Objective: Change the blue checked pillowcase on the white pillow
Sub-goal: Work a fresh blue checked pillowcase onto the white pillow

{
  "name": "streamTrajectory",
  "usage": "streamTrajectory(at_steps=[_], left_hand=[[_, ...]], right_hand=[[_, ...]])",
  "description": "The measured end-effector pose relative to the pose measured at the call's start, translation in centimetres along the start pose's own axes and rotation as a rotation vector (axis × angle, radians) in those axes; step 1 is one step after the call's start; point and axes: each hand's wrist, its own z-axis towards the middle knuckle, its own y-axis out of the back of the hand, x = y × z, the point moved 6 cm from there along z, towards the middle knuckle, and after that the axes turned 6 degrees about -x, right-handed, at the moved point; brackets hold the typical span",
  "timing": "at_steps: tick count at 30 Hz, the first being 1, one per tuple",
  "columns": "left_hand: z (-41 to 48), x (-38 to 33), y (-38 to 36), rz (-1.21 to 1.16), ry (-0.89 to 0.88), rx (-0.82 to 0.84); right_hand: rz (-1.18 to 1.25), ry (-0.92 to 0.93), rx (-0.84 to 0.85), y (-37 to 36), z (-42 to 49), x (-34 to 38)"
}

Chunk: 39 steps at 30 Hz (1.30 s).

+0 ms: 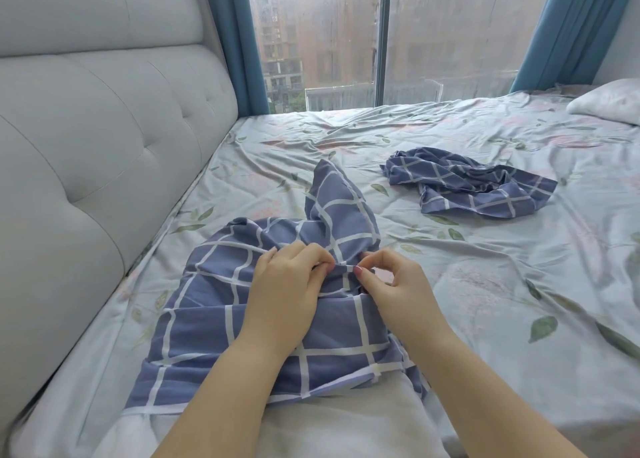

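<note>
the white pillow lies nearest on the bed, its near end bare and the rest under the blue checked pillowcase, which is rumpled, with one corner standing up in a peak. the left hand and right hand each pinch a bunched fold of the case, close together. a second checked case lies crumpled well apart, so this looks like the fresh cover going on, though that's a guess. next, the bunched cloth probably needs gathering toward the open hem and drawing over the bare end, keeping the corners square.
</note>
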Motion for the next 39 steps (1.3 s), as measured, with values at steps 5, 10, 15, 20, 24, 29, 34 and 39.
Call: streamTrajectory(at_steps=[5,10,15,20,24,29,34,39], left_hand=[[-0.3,0.6,-1.3,-0.030,0.012,0.174],[-0.1,0.7,-0.8,-0.071,0.011,0.085],[-0.4,0.7,-1.8,-0.117,-0.015,0.177],[-0.5,-0.1,-2.3,-0.039,-0.033,0.230],[-0.8,-1.1,-2.8,0.053,-0.062,0.280],[-0.8,-1.3,-2.8,0.031,-0.055,0.280],[-0.8,-0.6,-2.0,-0.106,0.030,0.237],[-0.3,0.5,-0.9,-0.059,0.133,0.095]], right_hand=[[-0.101,0.078,-0.003,0.0,0.2,0.4],[-0.072,-0.034,0.039,-0.2,0.2,-0.7],[-0.005,-0.215,0.116,-1.0,0.4,-2.5],[-0.101,-0.292,0.258,-1.7,0.7,-3.7],[-0.101,-0.347,0.250,-1.6,0.4,-3.8],[-0.002,-0.322,0.243,-2.3,0.1,-3.7],[0.060,-0.316,0.208,-1.7,0.5,-3.0],[0.040,-0.320,0.214,-1.7,0.7,-3.5]])
